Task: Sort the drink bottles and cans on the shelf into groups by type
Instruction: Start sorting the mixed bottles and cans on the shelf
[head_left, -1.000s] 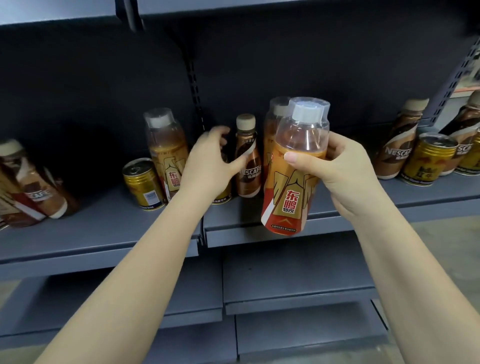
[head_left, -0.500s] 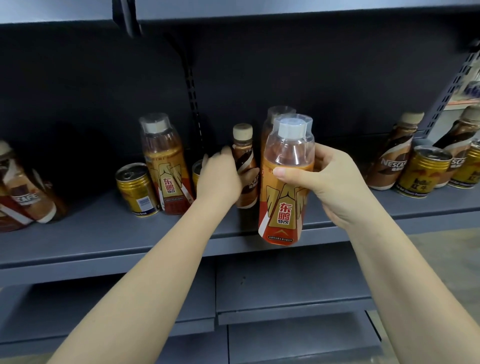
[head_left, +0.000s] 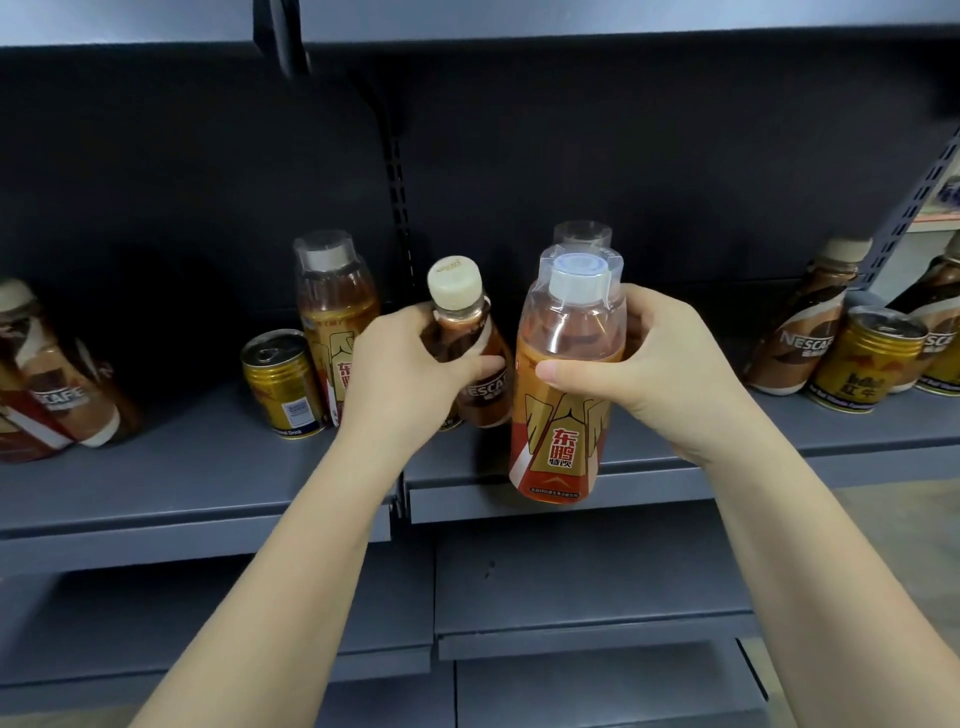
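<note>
Since half a second ago: my left hand (head_left: 410, 374) has lifted and tilted the Nescafé bottle (head_left: 470, 345), fingers wrapped round its shoulder; base hidden, contact with shelf (head_left: 197, 478) unclear.
Right hand (head_left: 660, 364): closed round the orange energy-drink bottle (head_left: 563, 395), held in the air before the shelf edge.
Standing nearby: matching orange bottle (head_left: 335, 312), gold can (head_left: 283, 384), a second orange bottle (head_left: 582, 239) behind the held one.
Risks, as I judge: the two held bottles nearly touch and may knock; my left wrist could topple the can or orange bottle beside it.
</note>
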